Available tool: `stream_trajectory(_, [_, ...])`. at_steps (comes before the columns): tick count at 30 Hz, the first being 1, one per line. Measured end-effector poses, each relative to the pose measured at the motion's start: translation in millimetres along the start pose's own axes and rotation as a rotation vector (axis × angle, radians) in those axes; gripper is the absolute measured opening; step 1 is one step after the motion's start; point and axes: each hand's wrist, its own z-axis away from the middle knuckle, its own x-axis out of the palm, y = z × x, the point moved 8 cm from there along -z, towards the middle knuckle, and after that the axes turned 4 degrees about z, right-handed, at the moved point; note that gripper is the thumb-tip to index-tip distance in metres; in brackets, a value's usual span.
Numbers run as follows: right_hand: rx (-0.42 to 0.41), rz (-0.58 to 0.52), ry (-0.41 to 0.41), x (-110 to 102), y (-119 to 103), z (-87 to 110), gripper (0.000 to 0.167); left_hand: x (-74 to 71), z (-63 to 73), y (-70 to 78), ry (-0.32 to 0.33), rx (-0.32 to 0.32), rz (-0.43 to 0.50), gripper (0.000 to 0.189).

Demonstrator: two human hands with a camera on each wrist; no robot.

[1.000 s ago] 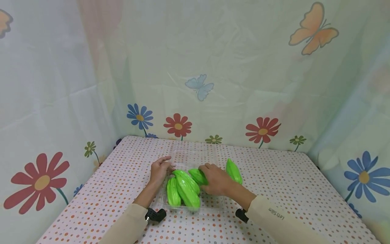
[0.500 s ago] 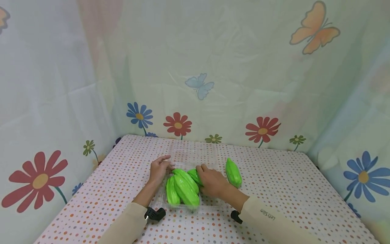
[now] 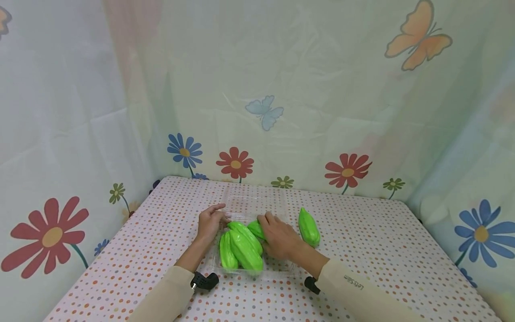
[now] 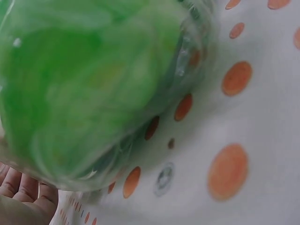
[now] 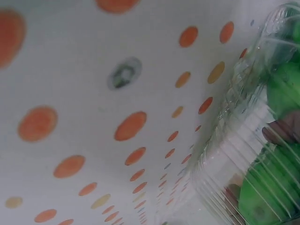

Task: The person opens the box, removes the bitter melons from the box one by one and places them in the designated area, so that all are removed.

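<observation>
Green fruit (image 3: 255, 228) in the clear box (image 3: 279, 267) points far-left from my nearer right hand (image 3: 280, 237), whose curled fingers grip it; whether my left hand (image 3: 209, 225), at the box's left edge, holds anything, I cannot tell.

In here it's a makeshift booth (image 3: 330, 107): curtains (image 3: 60, 112) printed with flowers (image 3: 235, 164) and butterflies (image 3: 420, 41) rise on three sides of a dotted tablecloth (image 3: 362, 241).
</observation>
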Motion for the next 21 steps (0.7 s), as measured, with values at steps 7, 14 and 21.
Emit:
stream_trajectory(7, [-0.098,-0.001,0.214,-29,-6,-4.8,0.057,1.0,0.2,2.5,-0.005,-0.014,0.019,0.048])
stream_trajectory(14, [-0.176,-0.113,0.413,-62,-8,-5.2,0.057,1.5,-1.7,2.4,-0.007,-0.017,0.027,0.047])
stream_trajectory(21, [-0.202,-0.202,0.545,-77,-2,1.3,0.054,0.6,-1.4,-0.7,-0.009,-0.025,0.021,0.046])
